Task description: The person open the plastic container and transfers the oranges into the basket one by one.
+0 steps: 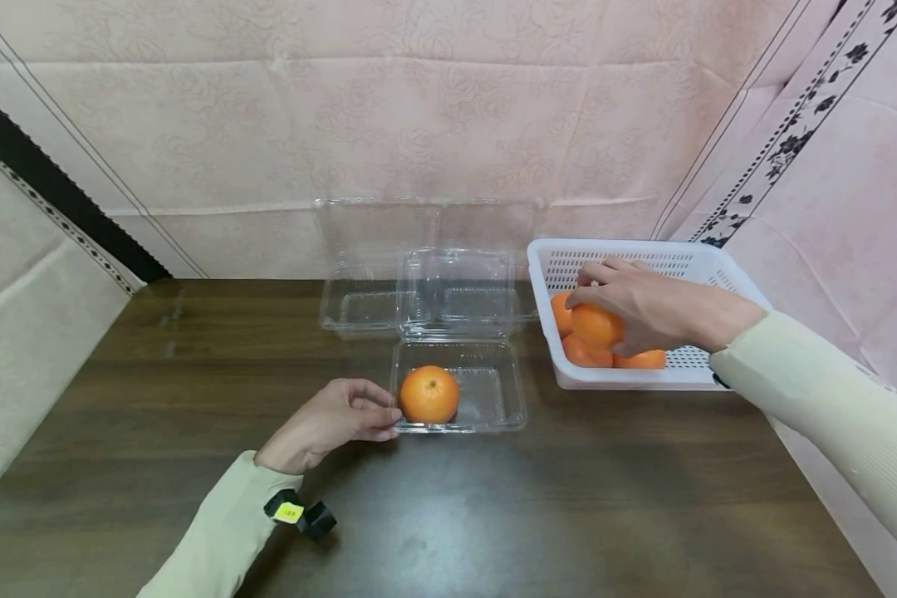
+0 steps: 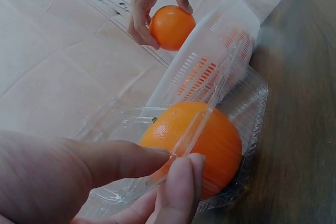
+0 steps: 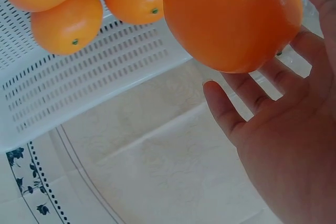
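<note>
One orange [image 1: 429, 394] lies in the left part of a clear plastic clamshell box [image 1: 493, 399], whose lid [image 1: 459, 286] stands open at the back. My left hand [image 1: 341, 421] pinches the box's near left rim between thumb and fingers, as the left wrist view shows close up. Over the white basket [image 1: 628, 379], my right hand [image 1: 643, 307] grips another orange [image 1: 596, 325], raised above the others. In the right wrist view the fingers curve round this held orange [image 3: 231, 19]. Several more oranges [image 1: 586, 353] rest inside the basket.
Behind the open lid, more clear plastic boxes [image 1: 359, 303] stand against the cloth-covered wall [image 1: 419, 124]. The dark wooden table [image 1: 493, 515] runs under everything. A patterned cloth [image 1: 852, 208] hangs at the right, close to the basket.
</note>
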The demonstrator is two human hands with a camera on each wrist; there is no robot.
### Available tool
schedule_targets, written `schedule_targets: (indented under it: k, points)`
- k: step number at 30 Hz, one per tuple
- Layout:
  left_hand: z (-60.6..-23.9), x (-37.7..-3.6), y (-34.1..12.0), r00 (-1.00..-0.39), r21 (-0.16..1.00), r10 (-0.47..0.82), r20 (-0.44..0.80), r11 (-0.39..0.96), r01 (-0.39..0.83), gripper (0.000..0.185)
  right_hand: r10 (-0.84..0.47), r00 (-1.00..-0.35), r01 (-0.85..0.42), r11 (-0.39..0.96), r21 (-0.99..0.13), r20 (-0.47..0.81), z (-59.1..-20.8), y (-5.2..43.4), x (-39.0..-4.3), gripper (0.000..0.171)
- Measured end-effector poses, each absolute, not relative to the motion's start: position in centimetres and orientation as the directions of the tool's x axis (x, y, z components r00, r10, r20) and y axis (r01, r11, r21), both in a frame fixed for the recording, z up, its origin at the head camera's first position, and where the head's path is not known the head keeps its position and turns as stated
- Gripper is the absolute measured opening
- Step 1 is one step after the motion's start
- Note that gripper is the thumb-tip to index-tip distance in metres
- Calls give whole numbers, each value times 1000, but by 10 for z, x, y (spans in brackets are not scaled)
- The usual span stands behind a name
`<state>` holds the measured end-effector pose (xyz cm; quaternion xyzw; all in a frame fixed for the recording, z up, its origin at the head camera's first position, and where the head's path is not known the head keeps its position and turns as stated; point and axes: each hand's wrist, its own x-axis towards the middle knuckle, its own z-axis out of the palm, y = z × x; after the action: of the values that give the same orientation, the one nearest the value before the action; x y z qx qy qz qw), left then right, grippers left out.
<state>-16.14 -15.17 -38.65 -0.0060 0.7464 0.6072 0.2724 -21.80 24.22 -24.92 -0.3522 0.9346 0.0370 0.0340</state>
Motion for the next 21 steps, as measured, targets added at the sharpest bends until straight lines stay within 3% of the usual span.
schedule_targets:
  k: [7,21]
  points:
    - [-387,-160,-153,-833,923,398,-383,196,-331,34,-633,-769,-638,768,47,-89,-254,251,-220,65]
    - [-388,-161,-155,-815,919,425,-394,194,-343,32,-636,-769,-639,766,67,-70,-259,267,-223,65]
